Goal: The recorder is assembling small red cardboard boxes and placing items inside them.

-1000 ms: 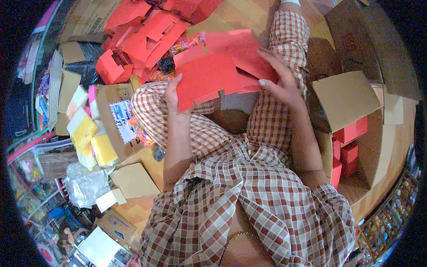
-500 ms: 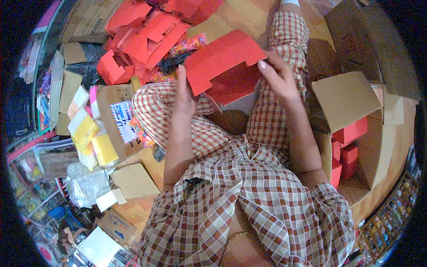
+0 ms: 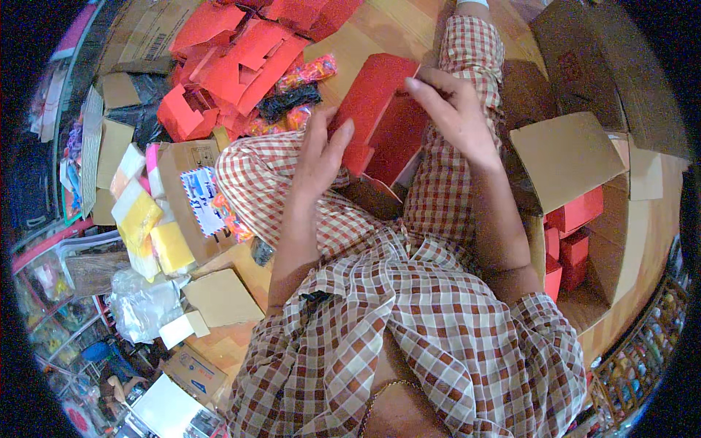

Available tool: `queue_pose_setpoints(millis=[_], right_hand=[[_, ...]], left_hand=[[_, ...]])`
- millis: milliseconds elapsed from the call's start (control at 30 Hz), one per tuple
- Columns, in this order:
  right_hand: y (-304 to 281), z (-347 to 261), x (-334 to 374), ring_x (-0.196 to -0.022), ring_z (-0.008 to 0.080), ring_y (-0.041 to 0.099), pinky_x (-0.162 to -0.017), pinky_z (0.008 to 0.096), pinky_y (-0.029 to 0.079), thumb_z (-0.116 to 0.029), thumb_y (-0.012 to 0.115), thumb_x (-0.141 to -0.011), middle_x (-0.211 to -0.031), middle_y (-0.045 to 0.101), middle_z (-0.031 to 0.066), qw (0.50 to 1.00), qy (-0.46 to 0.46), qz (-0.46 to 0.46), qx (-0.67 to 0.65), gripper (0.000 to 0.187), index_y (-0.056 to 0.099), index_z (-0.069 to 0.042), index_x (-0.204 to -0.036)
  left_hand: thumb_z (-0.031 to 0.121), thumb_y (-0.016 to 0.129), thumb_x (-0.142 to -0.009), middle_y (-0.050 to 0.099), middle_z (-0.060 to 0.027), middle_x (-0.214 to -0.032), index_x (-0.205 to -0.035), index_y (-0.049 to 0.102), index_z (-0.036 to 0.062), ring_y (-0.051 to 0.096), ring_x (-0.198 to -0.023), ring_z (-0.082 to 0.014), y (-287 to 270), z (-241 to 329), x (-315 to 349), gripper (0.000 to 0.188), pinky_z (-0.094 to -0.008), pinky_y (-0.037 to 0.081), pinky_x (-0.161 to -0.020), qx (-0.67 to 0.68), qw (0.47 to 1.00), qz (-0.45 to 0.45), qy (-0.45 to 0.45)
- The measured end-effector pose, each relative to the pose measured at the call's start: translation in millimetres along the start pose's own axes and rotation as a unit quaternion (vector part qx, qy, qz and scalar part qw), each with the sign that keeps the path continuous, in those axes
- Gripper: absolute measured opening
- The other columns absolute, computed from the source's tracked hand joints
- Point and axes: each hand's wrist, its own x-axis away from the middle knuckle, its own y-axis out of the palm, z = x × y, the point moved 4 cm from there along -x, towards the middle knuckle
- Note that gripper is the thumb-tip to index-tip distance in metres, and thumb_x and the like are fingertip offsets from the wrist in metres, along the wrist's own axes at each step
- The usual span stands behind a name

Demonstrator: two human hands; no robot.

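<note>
Nearest is the person's checked shirt (image 3: 438,314), cut off by the lower edge, on the near side of a partly folded red paperboard box (image 3: 374,95). That box is held tilted between the two hands, above the lap. The left hand (image 3: 319,157) grips the box's left side, the thumb lying against the long panel; how far its other fingers reach behind is hidden. The right hand (image 3: 454,109) pinches the upper right edge between thumb and fingers, covering that corner. The inside shows only in part, and the underside cannot be seen.

The red-checked trousers (image 3: 266,175) spread below and around the box, one foot cut off beyond it. Just past its left side lie a black bundle (image 3: 290,101) and a multicoloured wrapped bundle (image 3: 314,71), contents hard to make out. To the right of the box an open corrugated carton (image 3: 566,150) holds smaller red boxes (image 3: 575,259), partly covered by its flap. Left of the box sit yellow-and-white packs (image 3: 139,215), too unclear to identify. Farther off, beyond the box to the left, is a heap of red cut-out blanks (image 3: 252,66), overlapping and cropped by the top edge.
</note>
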Motion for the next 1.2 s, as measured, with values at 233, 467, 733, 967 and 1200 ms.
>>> queue_pose_setpoints(millis=[233, 467, 733, 967, 1200], right_hand=[[11.8, -8.1, -12.4, -0.064, 0.0207, 0.062, -0.061, 0.0341, 0.048, -0.035, 0.058, -0.084, -0.071, 0.064, 0.0168, 0.995, 0.001, -0.064, 0.074, 0.040, 0.064, 0.004, -0.088], [15.5, 8.8, -15.9, -0.095, 0.0142, 0.057, -0.081, 0.0260, 0.045, -0.025, 0.047, -0.092, -0.098, 0.062, 0.0106, 0.989, 0.015, -0.052, -0.141, 0.037, 0.054, 0.006, -0.112], [24.7, 15.1, -12.1, -0.106, 0.0183, 0.054, -0.092, 0.0294, 0.042, -0.013, 0.052, -0.088, -0.118, 0.054, 0.0114, 0.986, -0.031, -0.064, -0.151, 0.038, 0.048, 0.003, -0.121], [28.6, 11.8, -11.8, -0.110, 0.0162, 0.050, -0.094, 0.0300, 0.040, 0.001, 0.053, -0.080, -0.119, 0.054, 0.0104, 0.979, 0.002, -0.081, -0.186, 0.040, 0.048, 0.002, -0.120], [25.3, 19.0, -11.9, -0.111, 0.0178, 0.050, -0.095, 0.0303, 0.040, 0.010, 0.044, -0.071, -0.119, 0.054, 0.0114, 0.985, -0.048, -0.087, -0.141, 0.043, 0.053, 0.004, -0.113]], left_hand=[[0.033, 0.072, -0.072, 0.041, -0.0230, -0.128, -0.132, 0.023, -0.0069, 0.038, -0.123, -0.0279, 0.1, 14.8, -10.2, 0.087, -0.0365, 0.029, -0.103, -0.021, 0.994, 0.025, 0.105], [0.026, 0.076, -0.069, 0.047, -0.0184, -0.121, -0.129, 0.029, -0.0047, 0.048, -0.112, -0.0235, -8.4, 4.7, -11.8, 0.083, -0.0342, 0.040, -0.093, 0.050, 0.998, 0.030, 0.013], [0.023, 0.076, -0.069, 0.051, -0.0158, -0.116, -0.125, 0.034, -0.0036, 0.051, -0.106, -0.0232, -16.1, 0.9, -14.5, 0.075, -0.0341, 0.041, -0.090, 0.071, 0.994, 0.072, 0.028], [0.024, 0.076, -0.068, 0.050, -0.0176, -0.116, -0.125, 0.034, -0.0043, 0.050, -0.107, -0.0239, -15.3, -2.6, -13.9, 0.077, -0.0357, 0.041, -0.091, 0.087, 0.993, 0.074, 0.017], [0.021, 0.075, -0.070, 0.048, -0.0160, -0.119, -0.127, 0.031, -0.0035, 0.049, -0.108, -0.0232, -20.7, -7.6, -8.0, 0.076, -0.0347, 0.041, -0.092, 0.063, 0.997, 0.045, 0.030]])
